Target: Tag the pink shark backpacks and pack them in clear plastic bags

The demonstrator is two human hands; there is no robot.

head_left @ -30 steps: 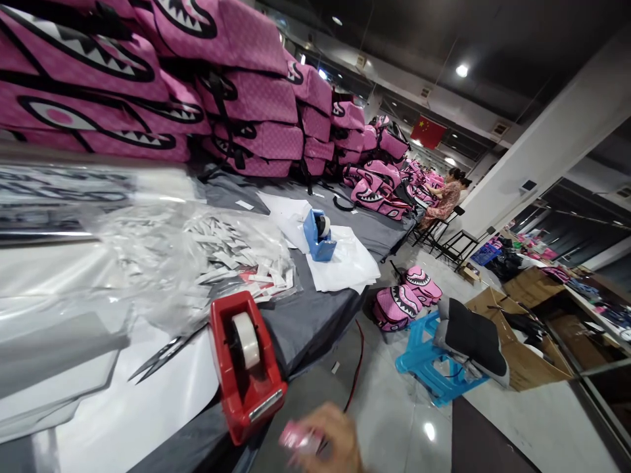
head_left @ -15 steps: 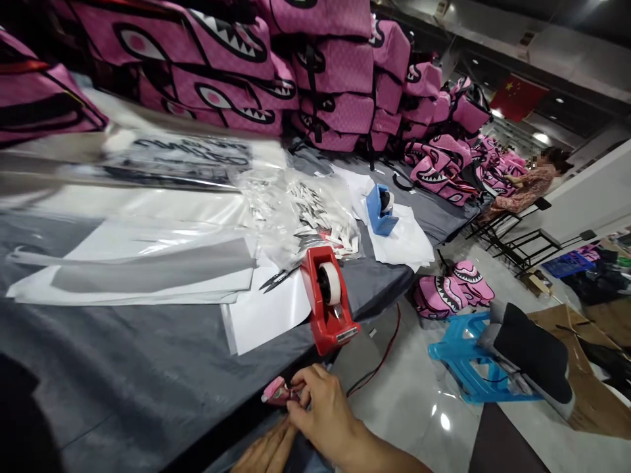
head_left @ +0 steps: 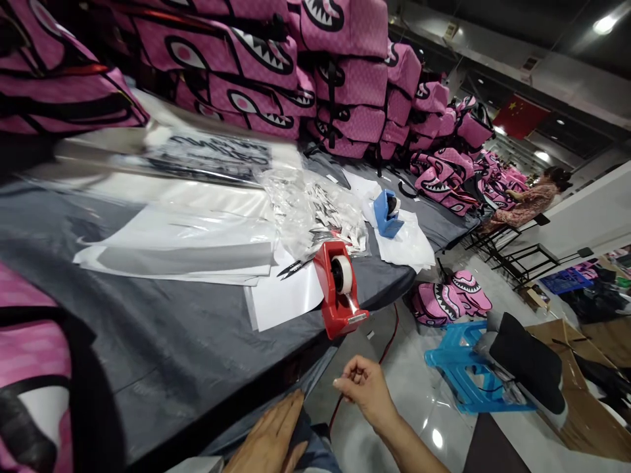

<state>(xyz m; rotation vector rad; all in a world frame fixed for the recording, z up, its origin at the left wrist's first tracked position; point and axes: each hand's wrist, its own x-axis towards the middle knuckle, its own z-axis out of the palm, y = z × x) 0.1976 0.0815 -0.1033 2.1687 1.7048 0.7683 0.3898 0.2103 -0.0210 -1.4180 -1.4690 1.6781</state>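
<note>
My left hand (head_left: 271, 433) lies flat at the bottom, fingers stretched out on dark cloth just below the table's edge. To its right, my right hand (head_left: 365, 391) hovers over the floor with its fingers curled and the thumb pressed to them. Whatever that pinch may hold is too small to make out. The red tape dispenser (head_left: 335, 315) stands above my right hand at the edge of the grey-clothed table (head_left: 197, 328). Beside the dispenser, black-bladed snips (head_left: 290, 268) rest on white paper sheets (head_left: 286, 302). A pink shark-face bag (head_left: 34, 341) is partly visible at the left.
Behind the sheets are a clear bag of small white pieces (head_left: 320, 203) and a blue tape dispenser (head_left: 388, 213). Stacked pink bags (head_left: 355, 79) line the back. A blue stool (head_left: 463, 368) and cardboard (head_left: 586, 394) occupy the floor at right. A person (head_left: 530, 197) sits farther off.
My right hand has moved right, away from my left hand and the table edge. The small pink item by its fingers no longer shows. The view has shifted, bringing a pink bag in at left.
</note>
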